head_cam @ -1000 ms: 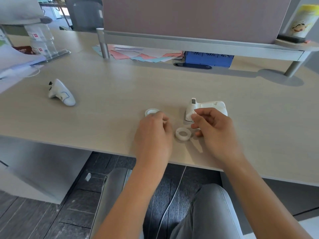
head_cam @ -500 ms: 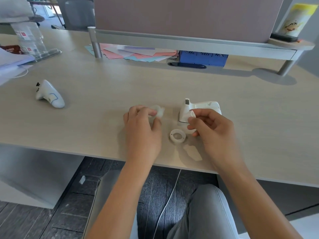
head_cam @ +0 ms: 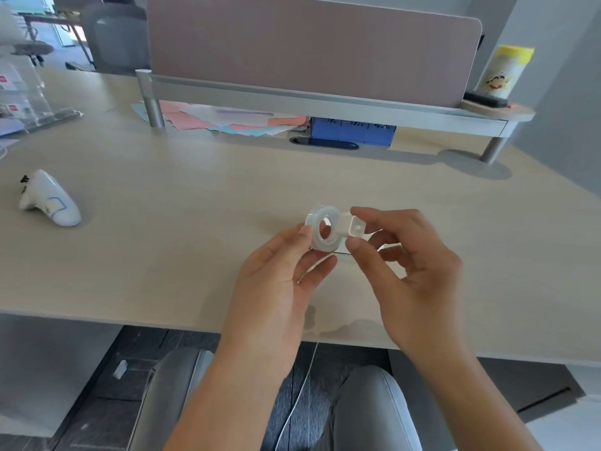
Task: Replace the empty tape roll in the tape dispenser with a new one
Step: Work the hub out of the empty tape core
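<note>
My left hand (head_cam: 276, 288) holds a clear tape roll (head_cam: 320, 245) upright between thumb and fingers, lifted above the desk (head_cam: 162, 255). Its hole faces me. My right hand (head_cam: 413, 271) pinches a small white plastic piece (head_cam: 354, 226) right beside the roll, touching its right edge. A sliver of the white tape dispenser (head_cam: 388, 248) shows between my right fingers; the rest is hidden behind that hand. The empty ring seen earlier on the desk is covered by my hands.
A white handheld device (head_cam: 48, 203) lies at the far left. Coloured papers (head_cam: 227, 120) and a blue box (head_cam: 351, 133) sit under a grey shelf (head_cam: 325, 99) at the back. A yellow-lidded canister (head_cam: 504, 73) stands on the shelf's right end.
My left hand picked the clear roll up off the desk and raised it. My right hand rose with the white piece, and both hands came together in front of the dispenser.
</note>
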`<act>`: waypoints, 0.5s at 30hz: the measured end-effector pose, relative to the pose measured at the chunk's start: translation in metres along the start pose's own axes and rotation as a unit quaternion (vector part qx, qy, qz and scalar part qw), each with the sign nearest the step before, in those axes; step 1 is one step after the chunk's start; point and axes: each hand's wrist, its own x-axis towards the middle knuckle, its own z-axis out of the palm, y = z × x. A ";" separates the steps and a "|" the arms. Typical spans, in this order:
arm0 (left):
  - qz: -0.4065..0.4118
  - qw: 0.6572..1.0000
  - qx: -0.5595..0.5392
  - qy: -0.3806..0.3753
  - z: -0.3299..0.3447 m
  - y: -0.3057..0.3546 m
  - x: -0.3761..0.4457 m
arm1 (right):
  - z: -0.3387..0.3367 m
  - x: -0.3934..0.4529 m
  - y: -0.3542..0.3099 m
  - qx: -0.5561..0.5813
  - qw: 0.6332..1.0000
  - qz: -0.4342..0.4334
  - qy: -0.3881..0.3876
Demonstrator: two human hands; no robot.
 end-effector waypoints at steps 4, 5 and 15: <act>0.010 1.000 0.009 -0.012 0.000 -0.003 -0.001 | 0.001 0.003 0.002 -0.061 0.997 -0.016 -0.050; 0.013 1.000 0.010 -0.010 0.001 -0.004 -0.001 | 0.002 0.003 0.003 -0.059 0.997 -0.014 -0.056; 0.037 0.998 0.042 -0.019 0.003 -0.004 -0.003 | 0.004 0.007 -0.001 0.080 0.992 0.082 -0.046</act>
